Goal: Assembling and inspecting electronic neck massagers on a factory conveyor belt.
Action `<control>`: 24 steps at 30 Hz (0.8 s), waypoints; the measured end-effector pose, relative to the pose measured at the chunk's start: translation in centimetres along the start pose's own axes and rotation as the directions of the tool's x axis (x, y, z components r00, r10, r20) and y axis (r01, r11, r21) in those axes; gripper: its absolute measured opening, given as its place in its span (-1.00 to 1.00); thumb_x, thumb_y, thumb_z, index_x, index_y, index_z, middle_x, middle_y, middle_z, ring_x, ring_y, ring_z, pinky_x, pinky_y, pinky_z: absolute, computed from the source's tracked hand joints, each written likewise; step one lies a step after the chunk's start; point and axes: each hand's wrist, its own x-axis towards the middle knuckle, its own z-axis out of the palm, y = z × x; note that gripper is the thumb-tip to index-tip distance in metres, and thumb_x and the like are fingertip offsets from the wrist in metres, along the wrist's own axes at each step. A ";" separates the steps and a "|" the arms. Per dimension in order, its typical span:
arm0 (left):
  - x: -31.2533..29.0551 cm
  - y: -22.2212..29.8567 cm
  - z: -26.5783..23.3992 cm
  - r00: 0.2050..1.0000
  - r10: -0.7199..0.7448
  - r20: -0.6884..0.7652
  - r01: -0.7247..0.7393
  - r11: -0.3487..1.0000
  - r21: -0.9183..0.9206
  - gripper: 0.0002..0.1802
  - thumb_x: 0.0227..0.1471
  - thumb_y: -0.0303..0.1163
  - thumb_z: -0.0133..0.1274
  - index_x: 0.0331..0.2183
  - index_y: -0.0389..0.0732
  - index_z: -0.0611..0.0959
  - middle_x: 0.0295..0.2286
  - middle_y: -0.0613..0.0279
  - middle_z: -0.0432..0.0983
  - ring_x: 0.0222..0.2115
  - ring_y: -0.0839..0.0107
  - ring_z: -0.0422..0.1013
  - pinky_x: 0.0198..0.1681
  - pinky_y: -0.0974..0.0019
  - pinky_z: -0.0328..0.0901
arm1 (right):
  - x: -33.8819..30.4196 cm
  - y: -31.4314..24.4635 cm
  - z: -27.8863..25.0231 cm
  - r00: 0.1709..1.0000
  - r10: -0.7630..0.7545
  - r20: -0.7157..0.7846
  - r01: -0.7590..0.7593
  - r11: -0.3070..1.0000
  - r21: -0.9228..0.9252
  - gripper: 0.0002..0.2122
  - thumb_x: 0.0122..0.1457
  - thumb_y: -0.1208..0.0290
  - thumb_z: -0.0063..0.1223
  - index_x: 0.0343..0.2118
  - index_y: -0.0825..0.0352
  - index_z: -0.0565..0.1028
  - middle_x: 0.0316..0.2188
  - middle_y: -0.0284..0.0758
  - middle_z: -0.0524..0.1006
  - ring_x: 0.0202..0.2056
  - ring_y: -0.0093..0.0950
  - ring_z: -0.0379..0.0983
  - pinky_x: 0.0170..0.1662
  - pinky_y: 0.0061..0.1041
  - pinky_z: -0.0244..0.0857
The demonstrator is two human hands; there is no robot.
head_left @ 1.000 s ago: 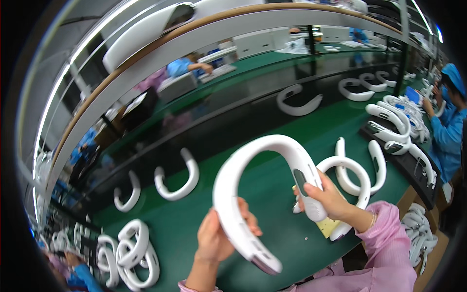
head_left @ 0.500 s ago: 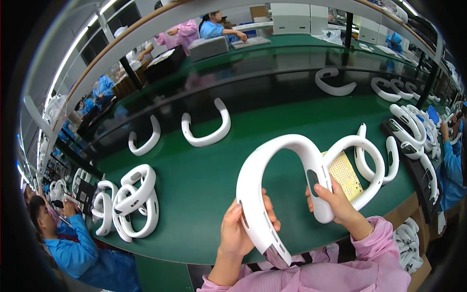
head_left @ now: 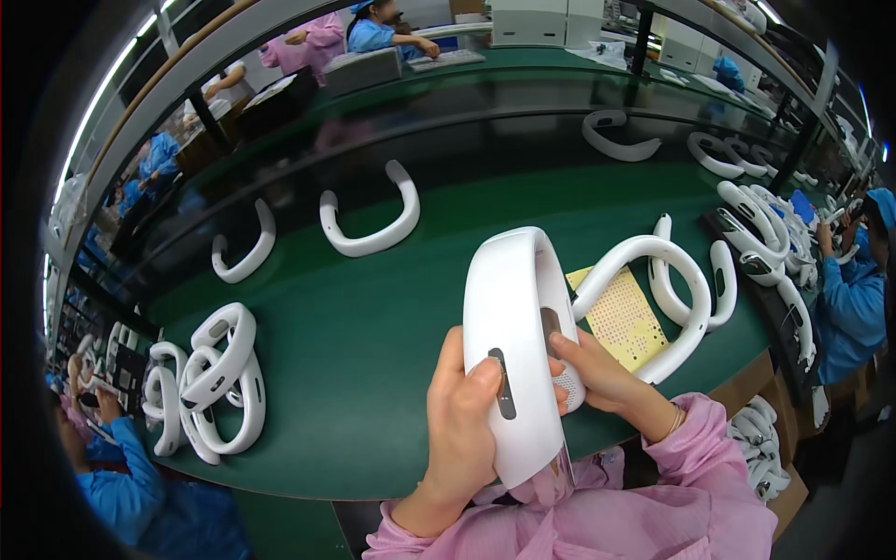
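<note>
In the head view, the left hand [head_left: 462, 406] grips one side of a white neckband device [head_left: 506, 289], its thumb on a dark oval panel [head_left: 508, 397]. The right hand [head_left: 607, 373] holds the other arm, fingers closed around it. The device is raised above the green tabletop [head_left: 364, 392], near a yellow perforated card [head_left: 618, 322]. A neckband pile [head_left: 248, 401] lies well apart, to the left.
</note>
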 end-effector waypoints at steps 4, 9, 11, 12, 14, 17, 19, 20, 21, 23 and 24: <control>-0.2 0.0 0.3 1.000 -0.011 0.010 0.010 0.997 0.072 -0.43 -0.06 -0.09 -0.21 -0.14 -0.38 0.26 -0.51 -0.05 0.43 -0.63 0.31 0.44 -0.56 0.31 0.43 | 0.3 0.2 -0.4 0.999 0.004 0.032 -0.004 1.000 0.016 -0.66 0.22 0.25 -0.21 -0.06 0.39 0.18 -0.28 -0.23 0.39 -0.29 -0.46 0.42 -0.19 -0.46 0.40; -0.3 0.6 -0.1 0.999 -0.034 -0.002 0.034 0.997 0.070 -0.41 -0.08 -0.09 -0.19 -0.14 -0.39 0.25 -0.52 -0.06 0.43 -0.63 0.32 0.44 -0.57 0.31 0.43 | 0.6 0.5 0.0 0.999 -0.032 0.027 0.031 0.999 0.036 -0.67 0.22 0.26 -0.20 -0.06 0.38 0.19 -0.28 -0.24 0.39 -0.30 -0.46 0.42 -0.20 -0.46 0.39; -0.4 0.7 -0.3 0.999 -0.041 -0.001 0.041 0.997 0.065 -0.41 -0.08 -0.09 -0.19 -0.14 -0.39 0.25 -0.52 -0.06 0.43 -0.63 0.31 0.45 -0.58 0.31 0.44 | 0.7 0.7 0.0 0.998 -0.061 0.017 0.060 0.997 0.039 -0.67 0.22 0.27 -0.19 -0.06 0.38 0.19 -0.28 -0.25 0.39 -0.31 -0.47 0.42 -0.21 -0.45 0.39; -0.4 0.7 -0.4 0.999 -0.042 0.007 0.042 0.997 0.061 -0.42 -0.08 -0.10 -0.20 -0.14 -0.39 0.25 -0.52 -0.07 0.43 -0.63 0.30 0.45 -0.58 0.30 0.44 | 0.7 0.7 0.0 0.997 -0.077 0.007 0.076 0.996 0.040 -0.67 0.21 0.28 -0.19 -0.07 0.38 0.19 -0.29 -0.25 0.39 -0.32 -0.47 0.42 -0.22 -0.46 0.39; -0.5 0.6 -0.8 0.999 -0.044 0.012 0.044 0.998 0.049 -0.43 -0.07 -0.11 -0.20 -0.13 -0.38 0.25 -0.52 -0.08 0.42 -0.64 0.29 0.45 -0.58 0.29 0.44 | 0.8 0.8 0.0 0.994 -0.107 -0.015 0.108 0.993 0.042 -0.69 0.21 0.30 -0.17 -0.07 0.38 0.20 -0.29 -0.25 0.40 -0.33 -0.49 0.41 -0.24 -0.48 0.38; -0.3 -0.2 -2.6 0.995 -0.042 0.087 0.041 0.999 0.015 -0.46 0.00 -0.15 -0.25 -0.08 -0.38 0.23 -0.46 -0.12 0.41 -0.63 0.23 0.44 -0.60 0.25 0.44 | 0.5 0.6 -1.0 0.980 -0.194 -0.055 0.193 0.981 -0.013 -0.70 0.19 0.34 -0.15 -0.08 0.37 0.22 -0.30 -0.26 0.41 -0.35 -0.52 0.41 -0.27 -0.51 0.38; 0.5 -1.1 -4.1 0.993 0.029 0.119 -0.023 0.998 -0.055 -0.44 0.05 -0.12 -0.27 -0.04 -0.37 0.20 -0.28 -0.15 0.34 -0.57 0.20 0.45 -0.58 0.19 0.45 | -0.4 -0.1 -1.2 0.945 -0.292 -0.148 0.270 0.951 -0.149 -0.65 0.18 0.35 -0.13 -0.01 0.36 0.20 -0.31 -0.29 0.41 -0.36 -0.56 0.39 -0.27 -0.54 0.33; 0.9 -1.3 -4.4 0.986 0.165 0.037 -0.167 0.984 0.061 -0.39 0.09 -0.07 -0.29 0.01 -0.36 0.13 -0.11 -0.10 0.21 -0.45 0.18 0.45 -0.55 0.14 0.47 | -1.1 -0.7 -0.9 0.919 -0.350 -0.184 0.304 0.923 -0.235 -0.64 0.18 0.34 -0.13 0.01 0.36 0.18 -0.31 -0.30 0.40 -0.35 -0.56 0.38 -0.26 -0.54 0.31; 1.1 -1.9 -6.0 0.968 0.233 0.094 -0.230 0.972 -0.039 -0.23 0.02 -0.12 -0.05 0.10 -0.26 -0.03 -0.05 -0.08 0.15 -0.28 0.15 0.40 -0.34 0.09 0.44 | -1.9 -1.3 -0.5 0.891 -0.405 -0.203 0.332 0.888 -0.317 -0.62 0.18 0.34 -0.12 0.03 0.36 0.17 -0.31 -0.31 0.40 -0.35 -0.57 0.37 -0.25 -0.54 0.30; 1.6 -3.6 -7.3 0.954 0.295 0.047 -0.299 0.938 0.174 -0.30 0.00 -0.26 0.00 0.07 -0.27 0.04 -0.08 0.00 0.18 -0.27 0.22 0.37 -0.23 0.09 0.42 | -3.4 -3.0 -0.1 0.863 -0.504 -0.045 0.423 0.767 -0.483 -0.55 0.21 0.33 -0.19 0.12 0.38 0.07 -0.19 -0.24 0.31 -0.22 -0.54 0.29 -0.16 -0.58 0.20; 2.2 -4.3 -7.7 0.963 0.268 -0.022 -0.260 0.951 0.167 -0.33 -0.01 -0.32 0.00 0.05 -0.27 0.07 -0.09 0.01 0.19 -0.27 0.23 0.37 -0.20 0.09 0.40 | -3.7 -3.5 -0.1 0.825 -0.563 0.036 0.479 0.665 -0.572 -0.54 0.21 0.33 -0.22 0.13 0.38 0.06 -0.16 -0.23 0.28 -0.18 -0.53 0.26 -0.14 -0.59 0.18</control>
